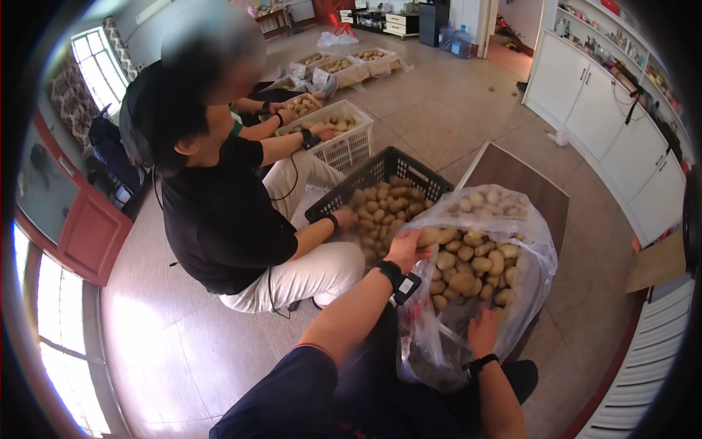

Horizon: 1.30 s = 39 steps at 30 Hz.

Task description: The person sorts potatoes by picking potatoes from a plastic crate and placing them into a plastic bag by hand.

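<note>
My left hand [408, 250] is at the left rim of a clear plastic bag [537, 249] of potatoes, its fingers closed round a potato [428, 236]. Lower right, my right hand [482, 331] touches the bag's near side below the heap of potatoes [475, 267]; what its fingers hold, if anything, is too small to make out. Left of the bag, a black crate [420, 173] holds many potatoes. A co-worker's hand [344, 217] reaches into that crate.
Two seated co-workers are at the left. Beyond the black crate stands a white crate [347, 150] with potatoes. A brown board [512, 170] lies under the bag. White cabinets [585, 102] line the right wall; more potato containers [355, 69] are farther back.
</note>
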Each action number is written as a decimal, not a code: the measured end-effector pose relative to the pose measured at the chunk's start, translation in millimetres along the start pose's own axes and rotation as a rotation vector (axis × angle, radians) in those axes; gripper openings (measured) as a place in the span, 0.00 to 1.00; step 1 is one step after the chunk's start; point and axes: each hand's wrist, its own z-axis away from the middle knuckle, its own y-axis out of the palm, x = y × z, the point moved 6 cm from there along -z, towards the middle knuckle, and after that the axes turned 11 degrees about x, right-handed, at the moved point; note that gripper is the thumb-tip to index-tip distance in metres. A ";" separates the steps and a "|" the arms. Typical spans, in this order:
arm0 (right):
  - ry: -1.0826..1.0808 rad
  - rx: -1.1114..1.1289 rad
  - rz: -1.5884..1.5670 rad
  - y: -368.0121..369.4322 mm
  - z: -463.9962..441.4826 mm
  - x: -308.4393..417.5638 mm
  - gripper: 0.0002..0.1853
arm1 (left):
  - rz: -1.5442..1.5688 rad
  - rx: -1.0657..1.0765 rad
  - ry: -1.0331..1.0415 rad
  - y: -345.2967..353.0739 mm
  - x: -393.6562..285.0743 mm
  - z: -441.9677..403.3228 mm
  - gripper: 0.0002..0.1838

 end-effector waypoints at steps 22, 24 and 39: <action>-0.090 -0.010 0.079 11.5 10.0 -27.5 0.22 | -1.383 -0.353 0.227 -86.1 -28.3 -9.8 0.09; -0.052 -0.007 0.031 24.3 5.6 -45.8 0.22 | -1.818 -0.371 0.040 -64.6 -36.0 4.5 0.13; 0.259 0.344 -1.286 10.2 -17.8 23.8 0.13 | -0.436 0.061 -0.210 65.1 26.9 24.1 0.13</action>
